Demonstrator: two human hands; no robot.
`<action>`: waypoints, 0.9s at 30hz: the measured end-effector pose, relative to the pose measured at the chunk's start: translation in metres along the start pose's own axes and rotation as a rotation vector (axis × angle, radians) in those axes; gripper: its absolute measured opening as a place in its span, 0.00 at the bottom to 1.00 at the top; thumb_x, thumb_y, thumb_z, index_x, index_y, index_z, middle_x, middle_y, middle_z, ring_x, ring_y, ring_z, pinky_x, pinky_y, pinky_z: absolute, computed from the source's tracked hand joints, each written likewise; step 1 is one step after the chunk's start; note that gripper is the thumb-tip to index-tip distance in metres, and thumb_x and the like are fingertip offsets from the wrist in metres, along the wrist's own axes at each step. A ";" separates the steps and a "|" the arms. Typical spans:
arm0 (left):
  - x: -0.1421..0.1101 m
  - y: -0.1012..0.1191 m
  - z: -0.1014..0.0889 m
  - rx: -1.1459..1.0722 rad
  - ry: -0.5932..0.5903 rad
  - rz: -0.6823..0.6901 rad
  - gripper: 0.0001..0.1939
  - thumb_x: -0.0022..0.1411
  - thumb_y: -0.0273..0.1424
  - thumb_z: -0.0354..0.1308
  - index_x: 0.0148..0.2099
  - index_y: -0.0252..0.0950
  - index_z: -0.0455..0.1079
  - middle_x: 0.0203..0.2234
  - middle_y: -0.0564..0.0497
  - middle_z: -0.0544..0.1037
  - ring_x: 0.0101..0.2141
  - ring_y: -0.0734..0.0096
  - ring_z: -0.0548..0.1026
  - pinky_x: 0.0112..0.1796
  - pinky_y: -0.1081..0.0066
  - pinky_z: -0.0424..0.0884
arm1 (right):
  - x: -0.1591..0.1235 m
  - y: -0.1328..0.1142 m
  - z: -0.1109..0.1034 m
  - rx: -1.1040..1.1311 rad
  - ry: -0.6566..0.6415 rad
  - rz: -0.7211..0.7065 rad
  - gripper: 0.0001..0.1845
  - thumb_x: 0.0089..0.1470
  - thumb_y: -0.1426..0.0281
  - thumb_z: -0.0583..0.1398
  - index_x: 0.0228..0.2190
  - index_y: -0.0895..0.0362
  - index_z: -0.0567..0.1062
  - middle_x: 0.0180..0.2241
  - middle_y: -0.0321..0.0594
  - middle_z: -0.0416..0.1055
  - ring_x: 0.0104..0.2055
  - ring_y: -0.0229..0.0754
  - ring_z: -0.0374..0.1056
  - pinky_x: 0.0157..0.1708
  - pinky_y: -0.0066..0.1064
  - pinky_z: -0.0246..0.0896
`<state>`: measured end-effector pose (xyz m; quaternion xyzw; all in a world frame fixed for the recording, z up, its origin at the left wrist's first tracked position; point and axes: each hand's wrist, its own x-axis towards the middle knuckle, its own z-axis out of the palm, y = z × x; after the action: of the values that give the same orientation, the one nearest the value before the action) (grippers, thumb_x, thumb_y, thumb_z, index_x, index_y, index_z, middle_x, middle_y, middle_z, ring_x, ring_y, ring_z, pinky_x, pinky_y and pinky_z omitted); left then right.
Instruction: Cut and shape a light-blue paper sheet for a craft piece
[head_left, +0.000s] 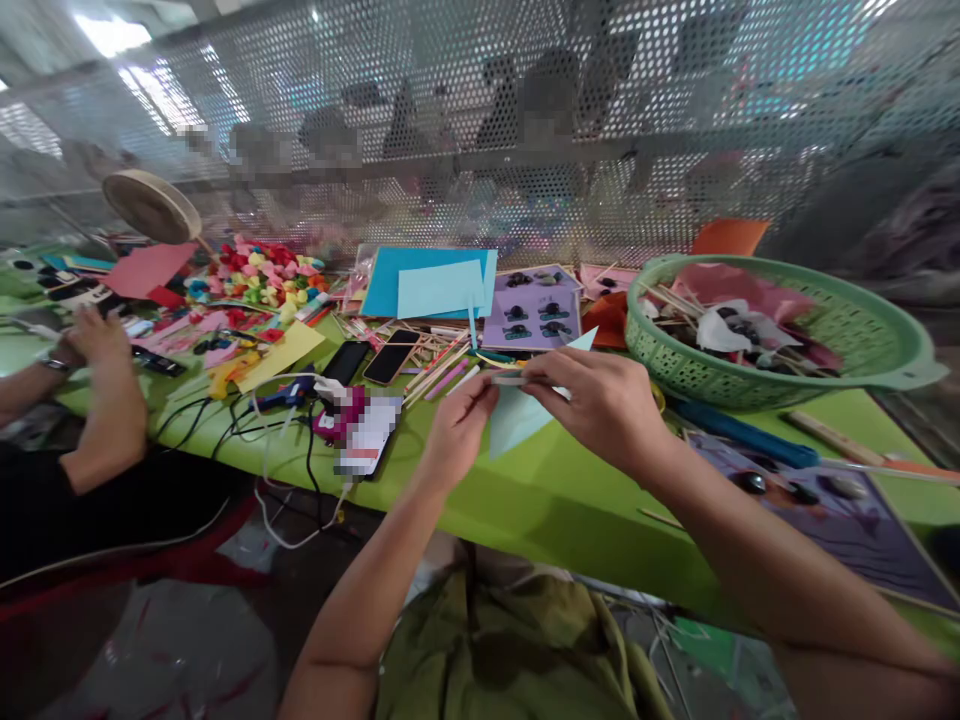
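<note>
- Pinching a small pale piece [508, 380] with the left hand [459, 425], thumb and finger drawn narrow on its left end.
- Nipping its right end with the right hand [609, 400], fingertips close together.
- Slanting just below the fingertips, partly behind the right hand: a pale blue sheet [517, 422]; impossible to tell whether held or lying on the green table [517, 505].
- Taking the small pale piece as clock centre, near at 12: a purple card [532, 304] bearing dark lumps.
- At 11: a stack topped by blue sheets [379, 288].
- At 10: a heap of colourful bits [262, 278].
- At 9: two dark phones [391, 357]; well apart beyond, a co-worker's hand [99, 338].
- Towards 8: a lit phone [371, 437].
- Between 2 and 3: a green basket [675, 365] holding sticks and scraps.
- At 4: another purple card [892, 550].
</note>
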<state>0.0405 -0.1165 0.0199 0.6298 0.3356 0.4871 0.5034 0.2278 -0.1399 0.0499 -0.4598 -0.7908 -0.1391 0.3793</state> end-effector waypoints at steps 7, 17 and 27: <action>-0.003 0.002 0.001 -0.008 -0.036 0.021 0.20 0.68 0.45 0.58 0.51 0.37 0.80 0.48 0.44 0.82 0.50 0.59 0.77 0.55 0.62 0.72 | 0.000 -0.001 -0.001 -0.014 0.000 -0.006 0.09 0.65 0.69 0.61 0.33 0.55 0.79 0.30 0.38 0.81 0.26 0.39 0.71 0.26 0.32 0.50; -0.005 0.003 0.002 -0.001 -0.013 0.053 0.20 0.68 0.45 0.59 0.51 0.37 0.80 0.49 0.44 0.82 0.50 0.59 0.78 0.56 0.62 0.72 | 0.000 -0.001 0.001 -0.029 -0.008 -0.003 0.10 0.66 0.69 0.60 0.33 0.55 0.80 0.31 0.38 0.81 0.27 0.39 0.71 0.27 0.32 0.52; -0.011 0.007 0.003 0.107 0.025 0.035 0.22 0.68 0.47 0.59 0.53 0.36 0.80 0.49 0.42 0.83 0.51 0.57 0.78 0.51 0.64 0.74 | 0.000 -0.002 0.001 -0.040 -0.039 0.008 0.12 0.67 0.68 0.58 0.33 0.54 0.80 0.31 0.40 0.81 0.27 0.39 0.69 0.28 0.32 0.51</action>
<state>0.0393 -0.1289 0.0238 0.6556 0.3564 0.4850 0.4560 0.2254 -0.1404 0.0492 -0.4729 -0.7933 -0.1447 0.3550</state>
